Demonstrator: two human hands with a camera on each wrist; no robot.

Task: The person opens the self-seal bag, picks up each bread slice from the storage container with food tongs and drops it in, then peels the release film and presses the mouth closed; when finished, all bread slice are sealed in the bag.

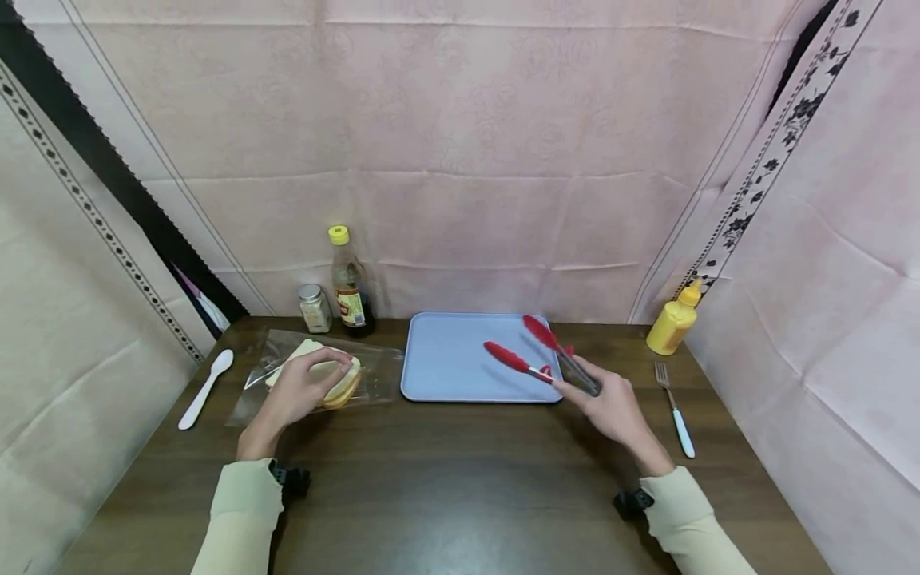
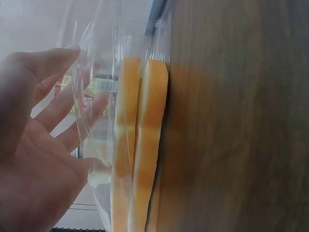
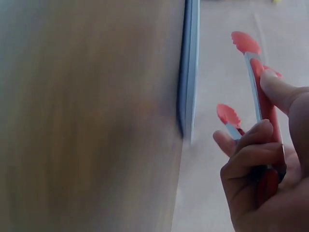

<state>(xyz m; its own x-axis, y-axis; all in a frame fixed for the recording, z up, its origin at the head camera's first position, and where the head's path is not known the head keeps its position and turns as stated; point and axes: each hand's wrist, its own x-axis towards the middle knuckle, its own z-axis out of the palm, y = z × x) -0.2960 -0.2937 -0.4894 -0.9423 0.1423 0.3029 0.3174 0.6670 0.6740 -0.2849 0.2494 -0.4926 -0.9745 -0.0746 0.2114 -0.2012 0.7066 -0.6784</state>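
Over the right edge of the tray (image 1: 446, 359), right hand (image 1: 611, 407) grips red tongs (image 1: 535, 351), fingers curled round the handles near the hinge end, thumb on top; tong arms spread apart, both red tips above the tray, nothing between them. Right wrist view shows the same: fingers (image 3: 251, 150) wrapped on the tongs (image 3: 256, 87), scalloped tips apart, tray edge (image 3: 188, 72) just beside them. Left hand (image 1: 302, 387) rests on a clear plastic bag (image 1: 273, 359) with sliced bread (image 1: 343, 387) inside, bag lying flat on the table (image 1: 446, 479) left of the tray, just beside it. Fingers laid over the top of the bread, loosely bent, not clearly pinching anything. Left wrist view: hand (image 2: 38, 145) spread with straight fingers against the bag film (image 2: 96, 72), two bread slices (image 2: 140, 145) stacked on the table surface (image 2: 231, 121), crusts toward the camera. White spoon (image 1: 207, 387) lies left of the bag, apart from it. Small spice jar (image 1: 314, 308) and a dark sauce bottle (image 1: 350, 283) with yellow cap stand behind the bag at the table's back edge, close together. Yellow squeeze bottle (image 1: 673, 319) stands at the back right corner. Fork (image 1: 674, 407) with white handle lies right of the right hand, near but not touching. Pink cloth hangs behind and to the sides.
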